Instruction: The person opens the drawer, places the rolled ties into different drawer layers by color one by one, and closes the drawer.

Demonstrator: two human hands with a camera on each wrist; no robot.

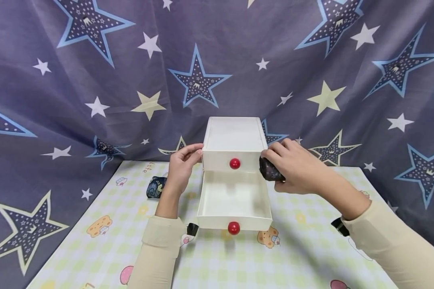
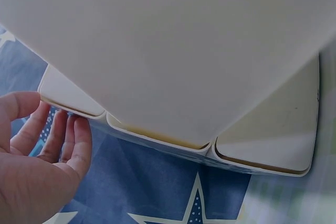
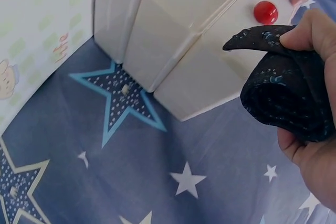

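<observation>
A white drawer cabinet (image 1: 235,134) stands on the table, its middle drawer (image 1: 235,192) pulled out with nothing inside. Red knobs mark the top drawer (image 1: 217,161) and the pulled-out one. The fingertips of my left hand (image 1: 181,168) rest against the cabinet's upper left side, fingers loosely bent. Beside the upper right front corner, my right hand (image 1: 296,166) grips a rolled dark necktie (image 3: 283,95) with small blue flowers. Its pointed end sticks out under my thumb in the right wrist view. Another rolled dark blue cloth (image 1: 155,187) lies on the table, left of the cabinet.
A green-and-white checked cloth with cartoon prints covers the table (image 1: 130,237). Behind it hangs a dark blue curtain (image 1: 235,24) with stars, close to the back of the cabinet. The open drawer juts out toward me between my forearms.
</observation>
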